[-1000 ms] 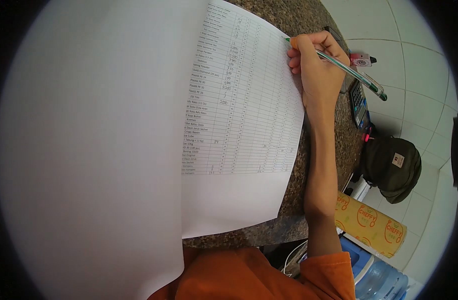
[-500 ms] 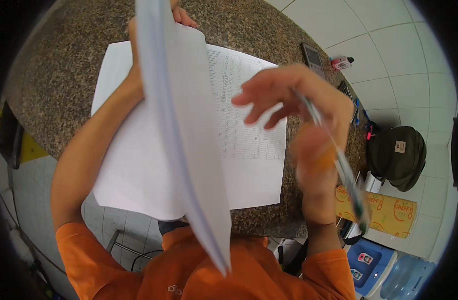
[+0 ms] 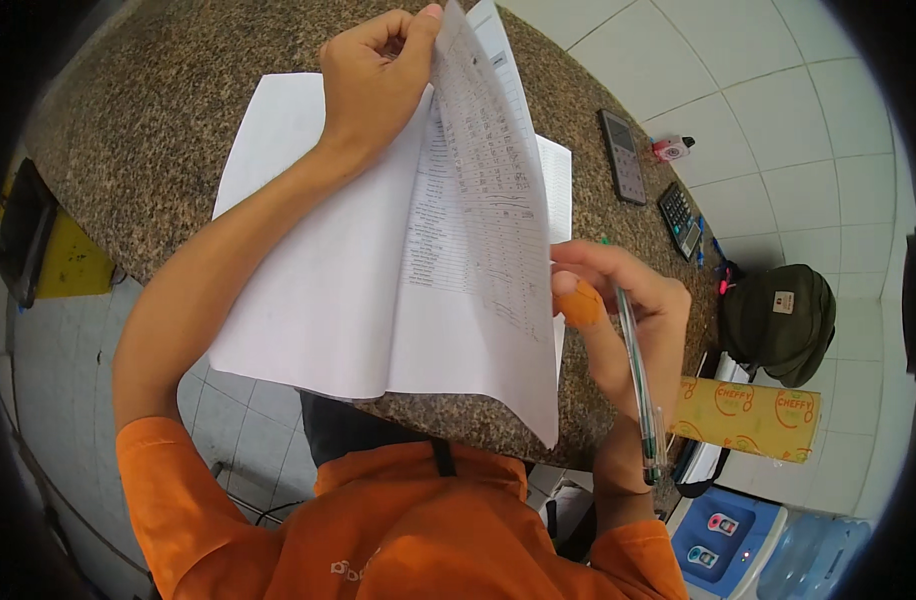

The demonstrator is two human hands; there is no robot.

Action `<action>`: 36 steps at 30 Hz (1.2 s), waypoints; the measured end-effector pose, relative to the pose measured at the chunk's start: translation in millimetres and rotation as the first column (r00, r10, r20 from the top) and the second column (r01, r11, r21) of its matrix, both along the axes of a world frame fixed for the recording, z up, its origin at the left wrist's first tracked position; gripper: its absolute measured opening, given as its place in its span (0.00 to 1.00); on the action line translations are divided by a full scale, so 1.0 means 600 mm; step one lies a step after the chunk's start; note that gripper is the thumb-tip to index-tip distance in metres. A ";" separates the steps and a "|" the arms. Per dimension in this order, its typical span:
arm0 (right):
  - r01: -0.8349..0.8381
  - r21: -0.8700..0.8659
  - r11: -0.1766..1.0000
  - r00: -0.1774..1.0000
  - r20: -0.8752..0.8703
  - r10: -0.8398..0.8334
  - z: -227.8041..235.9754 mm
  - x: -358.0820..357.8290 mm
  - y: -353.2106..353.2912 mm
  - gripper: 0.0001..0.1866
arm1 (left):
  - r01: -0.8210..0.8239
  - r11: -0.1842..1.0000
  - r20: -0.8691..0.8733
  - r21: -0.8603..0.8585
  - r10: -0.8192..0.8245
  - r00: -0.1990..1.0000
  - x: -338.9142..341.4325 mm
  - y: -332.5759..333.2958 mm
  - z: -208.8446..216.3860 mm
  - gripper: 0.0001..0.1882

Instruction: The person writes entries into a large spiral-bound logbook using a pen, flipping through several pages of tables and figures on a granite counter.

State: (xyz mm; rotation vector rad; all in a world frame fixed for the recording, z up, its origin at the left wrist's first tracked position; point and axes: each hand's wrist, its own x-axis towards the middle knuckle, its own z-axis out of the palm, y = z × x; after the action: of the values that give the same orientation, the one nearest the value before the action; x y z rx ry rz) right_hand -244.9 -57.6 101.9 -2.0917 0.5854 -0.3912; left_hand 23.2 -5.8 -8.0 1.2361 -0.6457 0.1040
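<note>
A stack of printed sheets (image 3: 298, 290) lies spread like an opened book on the counter. My left hand (image 3: 378, 80) is closed at the top, its thumb and fingers against the upper edge of a raised sheet (image 3: 508, 240) bearing a printed table and handwritten marks. At that sheet's right edge is my right hand (image 3: 638, 310), an orange covering (image 3: 581, 303) round its thumb. A clear pen (image 3: 638, 380) with green parts rests in this hand, slanting down past the palm. The fingertips' contact with the paper is partly hidden.
The speckled stone counter (image 3: 168, 150) curves round. Along its right side lie a grey handheld device (image 3: 623, 155), a small pink-and-white bottle (image 3: 673, 148) and a calculator (image 3: 681, 220). Beyond are a dark green bag (image 3: 778, 325), a yellow printed roll (image 3: 748, 415) and a blue-and-white water dispenser (image 3: 723, 530).
The lifted pages have swung right, exposing printed tables. My left hand has come into fuller view at the top. My right hand has moved down to the sheet's edge, still with the pen.
</note>
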 end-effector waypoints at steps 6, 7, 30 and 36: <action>0.021 -0.210 0.978 0.998 0.055 -0.010 -0.007 0.002 0.012 0.09 | -0.011 0.997 0.071 0.077 0.006 0.997 0.004 0.004 0.004 0.17; 0.053 -0.175 0.983 0.998 0.024 -0.050 -0.004 0.002 0.011 0.08 | -0.009 0.997 0.072 0.072 0.004 0.997 0.000 0.004 0.008 0.17; 0.259 0.091 0.962 0.966 -0.020 -0.258 -0.103 -0.058 -0.151 0.10 | 0.322 0.931 -0.253 -0.170 -0.357 0.899 0.024 -0.002 0.018 0.30; 0.281 0.057 0.958 0.950 0.128 -0.286 -0.105 -0.023 -0.156 0.22 | 0.365 0.907 -0.351 -0.213 -0.419 0.837 0.041 0.000 0.003 0.32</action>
State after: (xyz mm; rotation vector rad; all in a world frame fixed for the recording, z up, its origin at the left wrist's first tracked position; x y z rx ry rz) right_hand -258.8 -151.0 39.1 -1.9300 0.8095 -0.6752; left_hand 47.8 -5.7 -6.1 0.9298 -0.5197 -0.4299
